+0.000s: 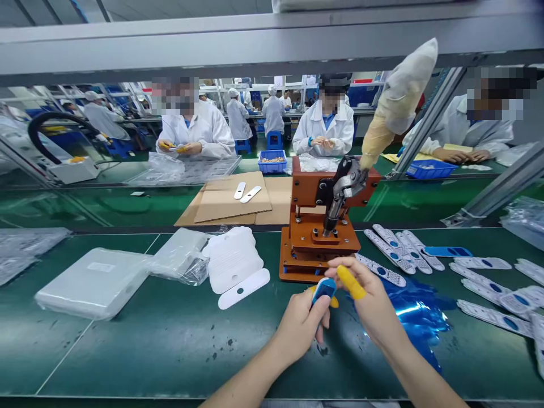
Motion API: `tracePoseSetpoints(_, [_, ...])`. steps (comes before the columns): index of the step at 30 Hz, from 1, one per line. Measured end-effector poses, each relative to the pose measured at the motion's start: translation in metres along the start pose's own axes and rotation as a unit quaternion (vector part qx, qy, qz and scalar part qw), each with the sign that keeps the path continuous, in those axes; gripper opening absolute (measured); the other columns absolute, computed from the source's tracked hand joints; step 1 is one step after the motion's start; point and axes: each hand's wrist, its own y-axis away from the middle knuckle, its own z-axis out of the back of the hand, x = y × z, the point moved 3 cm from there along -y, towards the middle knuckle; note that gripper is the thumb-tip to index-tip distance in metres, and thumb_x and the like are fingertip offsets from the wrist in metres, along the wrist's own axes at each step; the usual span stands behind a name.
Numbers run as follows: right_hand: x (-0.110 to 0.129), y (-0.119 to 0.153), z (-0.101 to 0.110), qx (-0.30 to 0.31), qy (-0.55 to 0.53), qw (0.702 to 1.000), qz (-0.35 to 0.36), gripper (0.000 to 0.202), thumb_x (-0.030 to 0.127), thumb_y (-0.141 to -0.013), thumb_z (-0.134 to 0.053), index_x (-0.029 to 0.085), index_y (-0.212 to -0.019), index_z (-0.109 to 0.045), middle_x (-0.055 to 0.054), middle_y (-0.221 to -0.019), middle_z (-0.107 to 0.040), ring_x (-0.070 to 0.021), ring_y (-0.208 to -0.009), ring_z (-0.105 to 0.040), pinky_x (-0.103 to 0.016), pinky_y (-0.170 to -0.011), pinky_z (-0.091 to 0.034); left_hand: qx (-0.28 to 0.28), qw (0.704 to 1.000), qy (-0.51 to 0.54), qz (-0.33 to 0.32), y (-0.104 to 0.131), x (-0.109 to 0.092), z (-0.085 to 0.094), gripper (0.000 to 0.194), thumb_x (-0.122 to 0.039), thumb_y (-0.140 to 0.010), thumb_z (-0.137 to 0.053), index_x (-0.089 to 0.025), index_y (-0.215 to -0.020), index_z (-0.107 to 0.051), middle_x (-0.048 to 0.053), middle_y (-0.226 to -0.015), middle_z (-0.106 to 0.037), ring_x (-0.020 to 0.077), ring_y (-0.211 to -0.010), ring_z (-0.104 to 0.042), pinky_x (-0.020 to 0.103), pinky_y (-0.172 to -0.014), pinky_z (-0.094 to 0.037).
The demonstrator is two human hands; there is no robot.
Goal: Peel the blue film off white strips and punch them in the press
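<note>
My left hand (300,320) is closed around a narrow, white-edged panel with a glossy blue face (326,288), held tilted above the bench. Most of the panel is hidden by the fingers. Just to its right, my right hand (369,292) has its fingers bent and apart, with a yellow finger cot (351,282) on one of them. Nothing shows clearly in that hand. Directly behind both hands stands an orange-brown hand press (321,252) with a cloth-wrapped lever (389,107). Crumpled blue film (419,317) lies beside my right wrist.
Several printed white panels (389,249) lie on the right. To the left are a white sheet stack (233,258), a loose white strip (244,289) and a plastic-wrapped pack (96,283). Cardboard (232,204) lies behind. A metal beam (255,42) crosses overhead; co-workers sit opposite.
</note>
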Motion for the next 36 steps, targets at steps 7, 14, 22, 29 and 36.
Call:
tracePoseSetpoints(7, [0.021, -0.004, 0.016, 0.132, 0.280, 0.942, 0.130, 0.013, 0.028, -0.088, -0.054, 0.020, -0.077, -0.058, -0.002, -0.077, -0.058, -0.0143, -0.069, -0.056, -0.025, -0.060, -0.050, 0.050, 0.998, 0.008, 0.041, 0.004, -0.008, 0.008, 0.045, -0.056, -0.090, -0.038, -0.017, -0.071, -0.049, -0.004, -0.060, -0.051, 0.0055, -0.039, -0.048, 0.019, -0.044, -0.034])
tracePoseSetpoints(14, [0.018, 0.007, 0.010, 0.057, 0.394, 0.800, 0.449, 0.015, 0.007, -0.087, -0.049, 0.019, -0.094, -0.055, -0.007, -0.086, -0.060, -0.0176, -0.082, -0.058, -0.031, -0.070, -0.052, 0.089, 0.898, 0.400, 0.159, 0.002, 0.001, -0.008, 0.058, -0.062, -0.088, -0.036, -0.012, -0.067, -0.056, 0.001, -0.059, -0.052, 0.0073, -0.048, -0.046, 0.020, -0.051, -0.035])
tracePoseSetpoints(22, [-0.001, 0.034, -0.006, 0.061, 0.406, 0.773, 0.484, 0.012, 0.010, -0.087, -0.053, 0.017, -0.096, -0.056, -0.008, -0.086, -0.064, -0.0177, -0.082, -0.062, -0.031, -0.070, -0.057, -0.038, 0.814, 0.546, 0.195, 0.000, 0.015, -0.001, 0.042, -0.053, -0.086, -0.052, -0.013, -0.077, -0.059, 0.001, -0.067, -0.053, 0.0087, -0.058, -0.050, 0.020, -0.057, -0.041])
tracePoseSetpoints(29, [-0.007, 0.066, -0.007, 0.036, 0.309, 0.855, 0.415, 0.011, 0.009, -0.088, -0.049, 0.019, -0.090, -0.052, -0.004, -0.080, -0.061, -0.0147, -0.076, -0.060, -0.026, -0.064, -0.056, -0.140, 0.787, 0.589, 0.120, -0.002, 0.018, 0.029, 0.030, -0.042, -0.092, -0.049, -0.014, -0.097, -0.060, 0.003, -0.082, -0.062, 0.0114, -0.070, -0.060, 0.022, -0.063, -0.050])
tracePoseSetpoints(36, [-0.047, 0.074, 0.118, -0.243, 0.461, 0.847, 0.101, 0.016, 0.024, -0.082, -0.047, 0.020, -0.096, -0.054, -0.007, -0.087, -0.061, -0.0207, -0.077, -0.061, -0.031, -0.060, -0.051, -0.371, 0.765, 0.524, -0.048, 0.011, 0.027, 0.106, 0.020, -0.033, -0.090, -0.055, -0.018, -0.101, -0.062, 0.001, -0.080, -0.067, 0.0124, -0.076, -0.064, 0.025, -0.072, -0.055])
